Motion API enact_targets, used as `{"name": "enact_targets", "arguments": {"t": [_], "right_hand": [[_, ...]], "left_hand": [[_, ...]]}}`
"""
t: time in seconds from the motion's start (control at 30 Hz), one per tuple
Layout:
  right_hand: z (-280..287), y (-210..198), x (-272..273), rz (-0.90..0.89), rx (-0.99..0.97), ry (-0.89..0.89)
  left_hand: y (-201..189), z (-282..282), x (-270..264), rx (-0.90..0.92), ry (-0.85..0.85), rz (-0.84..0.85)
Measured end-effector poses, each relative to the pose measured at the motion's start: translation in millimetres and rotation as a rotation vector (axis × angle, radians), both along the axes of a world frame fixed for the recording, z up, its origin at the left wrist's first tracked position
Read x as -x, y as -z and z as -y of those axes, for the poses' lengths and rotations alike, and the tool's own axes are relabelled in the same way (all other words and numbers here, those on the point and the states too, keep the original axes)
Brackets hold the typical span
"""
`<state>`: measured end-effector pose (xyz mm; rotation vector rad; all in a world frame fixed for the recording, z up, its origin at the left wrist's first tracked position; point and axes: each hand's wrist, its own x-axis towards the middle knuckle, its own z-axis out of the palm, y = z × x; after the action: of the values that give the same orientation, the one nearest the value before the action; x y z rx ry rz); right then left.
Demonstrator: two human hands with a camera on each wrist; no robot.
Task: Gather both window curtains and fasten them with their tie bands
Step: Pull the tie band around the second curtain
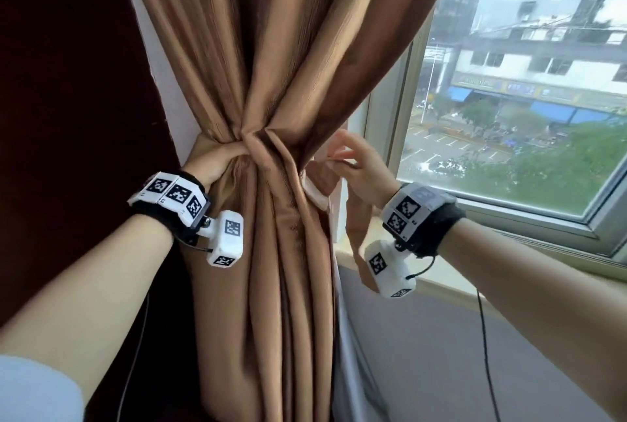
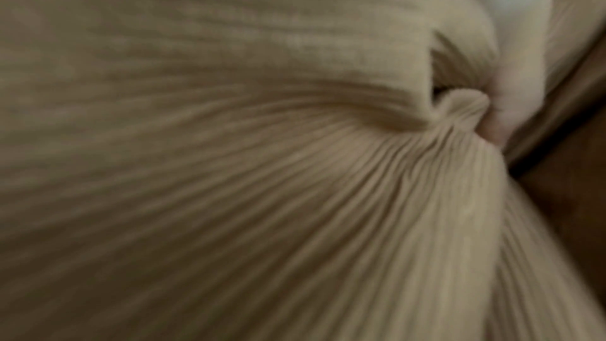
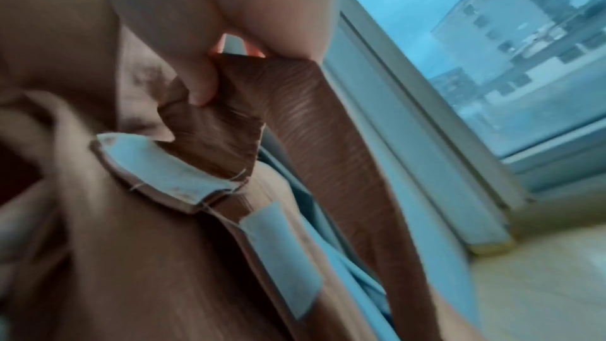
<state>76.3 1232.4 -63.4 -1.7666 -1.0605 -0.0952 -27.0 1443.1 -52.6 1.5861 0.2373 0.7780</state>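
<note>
A brown curtain (image 1: 271,48) hangs at the left of the window, bunched at its waist. My left hand (image 1: 212,158) grips the bunched waist from the left; in the left wrist view the pleats (image 2: 377,165) converge at a fingertip. My right hand (image 1: 356,163) pinches the brown tie band (image 1: 324,174) just right of the curtain. The right wrist view has my fingers (image 3: 196,79) pinching the band (image 3: 295,118) near the top. Two pale fastening patches (image 3: 157,167) lie on the band's ends below. One long end (image 1: 358,228) hangs down by my right wrist.
A dark brown wall panel (image 1: 68,82) stands left of the curtain. The window glass (image 1: 526,99) and its frame (image 1: 407,82) are on the right, with a pale sill (image 1: 458,282) below. A pale sheer lining (image 1: 342,353) hangs behind the curtain. A black cable (image 1: 485,336) dangles from my right wrist.
</note>
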Motion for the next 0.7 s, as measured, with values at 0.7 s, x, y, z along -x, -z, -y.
{"name": "enact_targets", "arguments": {"t": [0.7], "right_hand": [[-106.2, -48.3, 43.8, -0.131, 0.144, -0.286]], "left_hand": [[-0.6, 2.3, 53.1, -0.130, 0.053, -0.026]]}}
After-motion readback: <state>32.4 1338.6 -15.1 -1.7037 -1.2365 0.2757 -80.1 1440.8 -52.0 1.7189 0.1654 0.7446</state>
